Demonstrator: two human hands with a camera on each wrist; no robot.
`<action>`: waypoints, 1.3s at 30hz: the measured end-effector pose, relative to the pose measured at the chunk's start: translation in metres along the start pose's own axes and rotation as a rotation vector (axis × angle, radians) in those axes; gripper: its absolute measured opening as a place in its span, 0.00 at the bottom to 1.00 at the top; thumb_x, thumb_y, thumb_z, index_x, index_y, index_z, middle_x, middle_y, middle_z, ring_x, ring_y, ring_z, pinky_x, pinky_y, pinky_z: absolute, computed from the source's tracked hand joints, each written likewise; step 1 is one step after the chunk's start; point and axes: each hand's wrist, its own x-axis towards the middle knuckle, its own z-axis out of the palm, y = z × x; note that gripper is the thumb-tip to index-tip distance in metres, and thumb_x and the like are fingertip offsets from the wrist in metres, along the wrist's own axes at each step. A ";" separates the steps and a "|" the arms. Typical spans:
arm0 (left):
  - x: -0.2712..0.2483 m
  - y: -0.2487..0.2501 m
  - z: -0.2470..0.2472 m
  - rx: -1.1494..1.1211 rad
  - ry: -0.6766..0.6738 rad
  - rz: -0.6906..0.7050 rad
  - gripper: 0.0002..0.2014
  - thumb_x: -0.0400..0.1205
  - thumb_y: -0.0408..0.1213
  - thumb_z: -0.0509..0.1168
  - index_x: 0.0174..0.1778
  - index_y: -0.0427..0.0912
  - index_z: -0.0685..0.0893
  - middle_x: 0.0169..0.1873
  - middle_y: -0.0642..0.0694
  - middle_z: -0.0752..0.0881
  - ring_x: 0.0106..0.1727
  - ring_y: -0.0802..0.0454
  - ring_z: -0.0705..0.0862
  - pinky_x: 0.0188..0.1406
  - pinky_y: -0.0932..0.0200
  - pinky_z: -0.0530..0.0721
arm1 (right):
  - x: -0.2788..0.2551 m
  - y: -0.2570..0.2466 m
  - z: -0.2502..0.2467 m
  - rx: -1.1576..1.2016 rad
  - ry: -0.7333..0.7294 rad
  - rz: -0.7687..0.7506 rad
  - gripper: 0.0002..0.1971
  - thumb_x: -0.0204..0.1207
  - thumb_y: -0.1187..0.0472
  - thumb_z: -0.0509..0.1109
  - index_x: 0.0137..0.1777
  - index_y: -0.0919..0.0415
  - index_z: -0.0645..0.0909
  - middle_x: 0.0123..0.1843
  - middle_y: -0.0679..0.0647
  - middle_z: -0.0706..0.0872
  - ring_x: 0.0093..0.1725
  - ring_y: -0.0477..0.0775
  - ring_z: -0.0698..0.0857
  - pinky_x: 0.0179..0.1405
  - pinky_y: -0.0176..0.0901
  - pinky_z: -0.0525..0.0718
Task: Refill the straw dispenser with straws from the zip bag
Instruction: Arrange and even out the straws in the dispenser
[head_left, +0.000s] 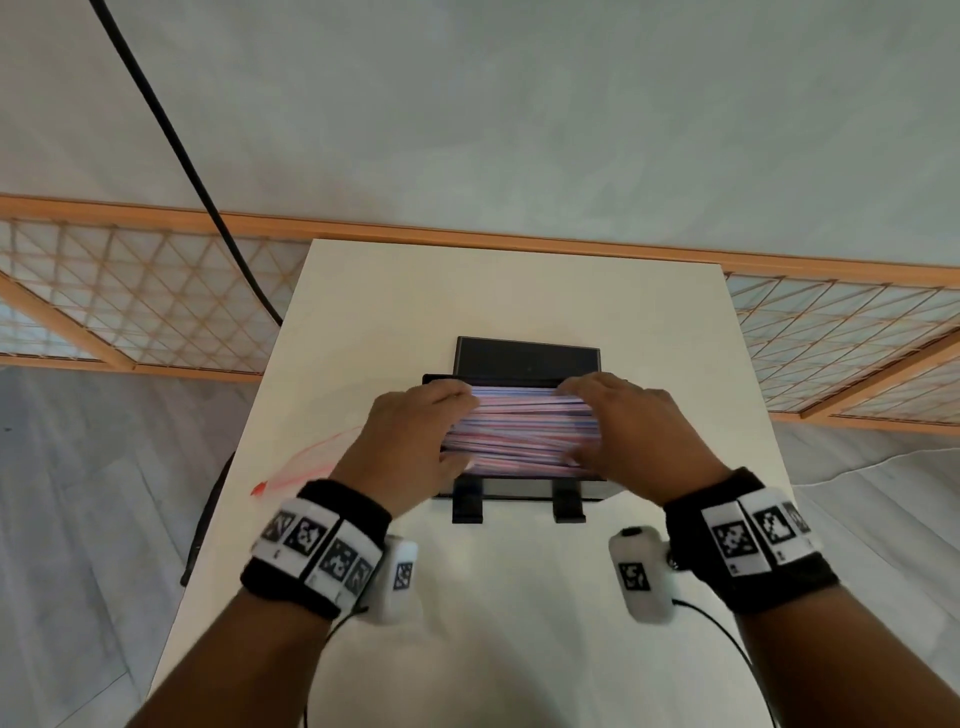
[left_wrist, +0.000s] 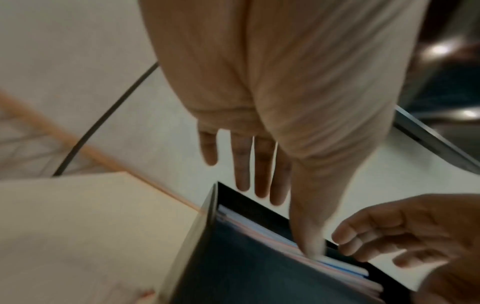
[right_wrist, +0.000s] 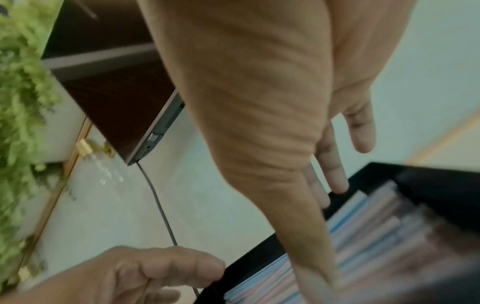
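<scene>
The black straw dispenser (head_left: 527, 358) stands mid-table with its lid tipped up at the back. A heap of pink, blue and white straws (head_left: 519, 426) fills its open top. My left hand (head_left: 415, 436) rests against the left ends of the straws, and my right hand (head_left: 628, 426) against the right ends, both with fingers stretched out. In the left wrist view the left hand (left_wrist: 259, 174) has straight fingers, its thumb touching the straws (left_wrist: 337, 265). The right hand (right_wrist: 285, 144) dips its thumb among the straws (right_wrist: 376, 216). The clear zip bag (head_left: 311, 457) with a red seal lies flat to the left.
The white table (head_left: 519, 623) is narrow, with floor on both sides. A black cable (head_left: 171, 130) hangs at the far left. Wooden lattice screens (head_left: 130, 312) line the wall. A laptop (right_wrist: 155, 127) and a green plant (right_wrist: 20, 82) appear in the right wrist view.
</scene>
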 end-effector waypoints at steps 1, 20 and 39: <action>0.007 -0.001 -0.004 0.098 -0.088 0.000 0.33 0.75 0.53 0.72 0.78 0.53 0.74 0.77 0.58 0.74 0.73 0.55 0.79 0.74 0.46 0.74 | 0.003 0.001 -0.002 -0.048 -0.035 -0.013 0.36 0.71 0.46 0.80 0.79 0.44 0.71 0.74 0.44 0.79 0.69 0.50 0.82 0.71 0.57 0.76; 0.041 0.014 0.013 0.340 -0.408 -0.128 0.30 0.75 0.40 0.72 0.73 0.51 0.71 0.63 0.48 0.75 0.55 0.44 0.84 0.47 0.46 0.81 | 0.029 0.001 0.035 -0.218 -0.171 0.078 0.28 0.70 0.47 0.76 0.70 0.44 0.74 0.60 0.45 0.79 0.60 0.53 0.87 0.78 0.77 0.52; 0.017 0.012 0.016 0.101 0.003 -0.222 0.28 0.75 0.44 0.72 0.72 0.53 0.75 0.64 0.54 0.79 0.62 0.49 0.81 0.50 0.54 0.83 | 0.011 -0.003 0.037 0.197 0.143 0.142 0.36 0.61 0.31 0.81 0.69 0.40 0.79 0.63 0.40 0.85 0.61 0.49 0.85 0.65 0.57 0.82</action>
